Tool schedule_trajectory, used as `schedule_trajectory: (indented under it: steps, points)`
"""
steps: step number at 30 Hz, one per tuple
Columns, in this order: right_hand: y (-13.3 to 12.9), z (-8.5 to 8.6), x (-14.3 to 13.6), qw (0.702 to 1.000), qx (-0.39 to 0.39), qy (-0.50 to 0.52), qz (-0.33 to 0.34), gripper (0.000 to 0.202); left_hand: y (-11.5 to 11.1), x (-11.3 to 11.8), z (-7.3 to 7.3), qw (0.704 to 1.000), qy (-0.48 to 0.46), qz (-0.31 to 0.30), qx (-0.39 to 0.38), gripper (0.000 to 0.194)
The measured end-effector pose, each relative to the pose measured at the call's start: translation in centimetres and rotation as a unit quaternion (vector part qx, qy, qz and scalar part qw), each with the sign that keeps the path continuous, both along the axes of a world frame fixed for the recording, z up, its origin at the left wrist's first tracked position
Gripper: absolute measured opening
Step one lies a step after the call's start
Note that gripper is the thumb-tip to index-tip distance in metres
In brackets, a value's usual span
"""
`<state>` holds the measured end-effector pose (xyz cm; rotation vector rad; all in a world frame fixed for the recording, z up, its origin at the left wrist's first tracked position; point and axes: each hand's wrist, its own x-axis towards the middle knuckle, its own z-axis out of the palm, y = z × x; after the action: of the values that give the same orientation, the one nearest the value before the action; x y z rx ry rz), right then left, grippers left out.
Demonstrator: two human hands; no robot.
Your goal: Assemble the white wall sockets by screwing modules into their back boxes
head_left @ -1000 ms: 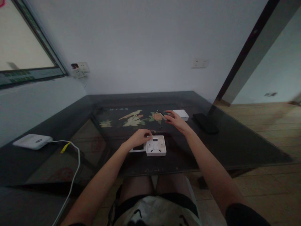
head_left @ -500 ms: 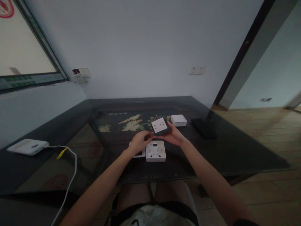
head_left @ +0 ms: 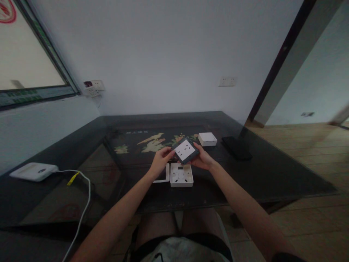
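A wall socket module (head_left: pixel 185 149) with a white slotted face and a dark rim is held tilted above the table, gripped from both sides. My left hand (head_left: pixel 162 159) pinches its left corner, and my right hand (head_left: pixel 202 157) is wrapped round its right side. Just below, an open white mounting box (head_left: pixel 181 182) lies with its hollow side up, screw posts and slots showing inside. Left of the box is a white square frame (head_left: pixel 165 177), partly covered by my left hand and forearm.
A white closed box (head_left: pixel 207 139) and a black phone-like object (head_left: pixel 236 148) lie on the dark table (head_left: pixel 212 193) to the right. At the left lies a white device (head_left: pixel 34 171) with a white cable (head_left: pixel 87 194) hanging over the edge. Sockets (head_left: pixel 228 81) sit on the wall.
My left hand has come up from over the white frame and taken hold of the socket module's left corner. The module has turned, and more of the frame shows.
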<state>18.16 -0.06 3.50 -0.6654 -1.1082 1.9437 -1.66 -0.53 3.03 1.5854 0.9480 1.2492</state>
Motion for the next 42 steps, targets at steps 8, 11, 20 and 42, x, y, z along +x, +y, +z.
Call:
schedule_trajectory:
  steps: [8, 11, 20, 42]
  points:
    - [-0.3, 0.3, -0.3, 1.000, -0.017, 0.011, 0.002, 0.048, 0.1, 0.0, -0.2, 0.992, -0.114, 0.020, -0.052, 0.029]
    - [-0.2, 0.1, -0.2, 1.000, -0.003, 0.006, -0.004, 0.045, 0.3, 0.1, -0.4, 0.986, -0.146, 0.028, -0.074, 0.032]
    - [0.0, 0.0, 0.1, 0.999, 0.037, -0.031, -0.012, 0.040, 0.5, -0.3, -0.4, 0.990, -0.124, 0.019, -0.060, 0.031]
    - [-0.3, 0.9, -0.1, 0.960, 0.228, -0.121, -0.105, 0.033, -0.4, 0.4, 0.2, 0.994, -0.048, -0.049, -0.086, 0.038]
